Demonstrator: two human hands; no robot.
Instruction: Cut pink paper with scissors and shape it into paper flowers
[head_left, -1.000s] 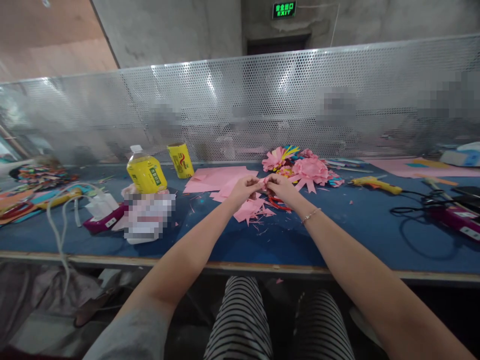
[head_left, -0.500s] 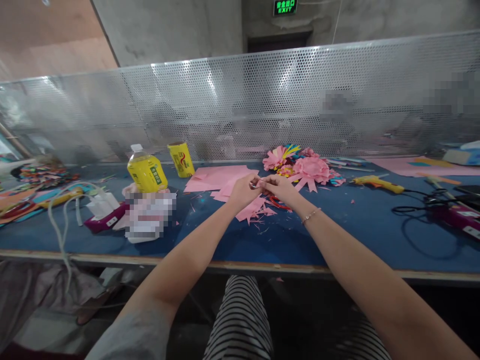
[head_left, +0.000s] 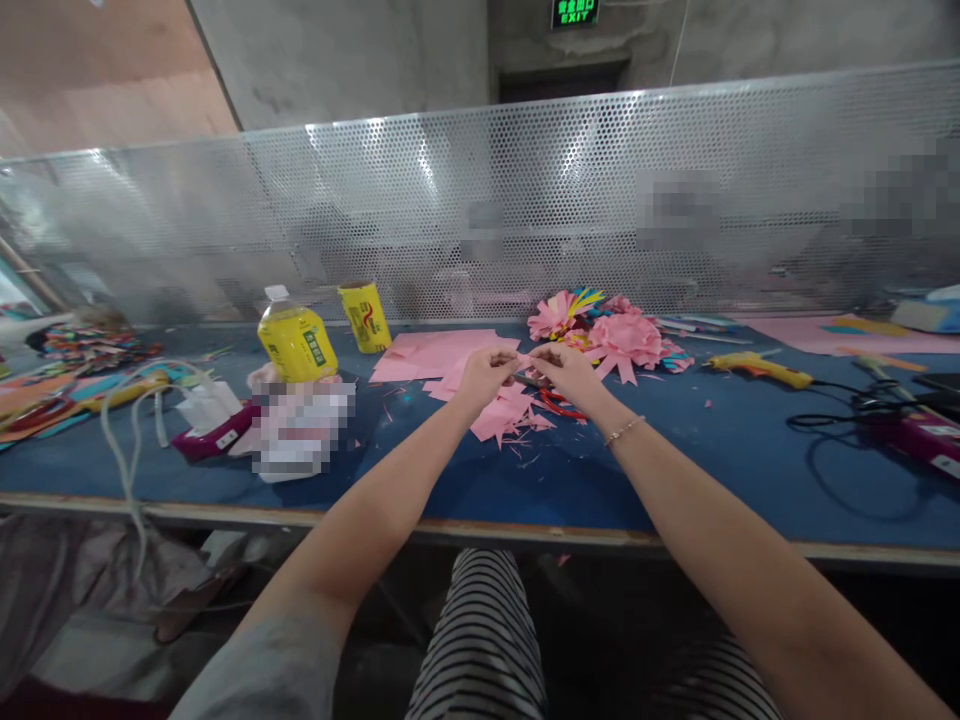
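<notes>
Both hands meet above the paper scraps at the middle of the table. My left hand [head_left: 487, 374] has its fingers pinched on a small pink paper piece [head_left: 524, 361], mostly covered by the fingertips. From the other side my right hand [head_left: 567, 370] pinches the same piece. Below them lie cut pink paper scraps [head_left: 501, 412] and scissors with red handles [head_left: 559, 404]. Pink paper sheets [head_left: 427, 356] spread out behind my left hand. Just past my right hand sits a pile of pink paper flowers [head_left: 626, 342] with yellow and blue strips.
Left on the blue table [head_left: 585, 490] stand a yellow-labelled bottle [head_left: 298, 345], a yellow can [head_left: 364, 318] and a purple power strip [head_left: 214, 432] with white cables. A yellow glue gun [head_left: 761, 370] with a black cord lies right. A perforated metal screen [head_left: 420, 220] borders the back.
My fingertips have drawn slightly apart, and the pink paper between them shows more clearly. The view has shifted a little; the table items have stayed in place.
</notes>
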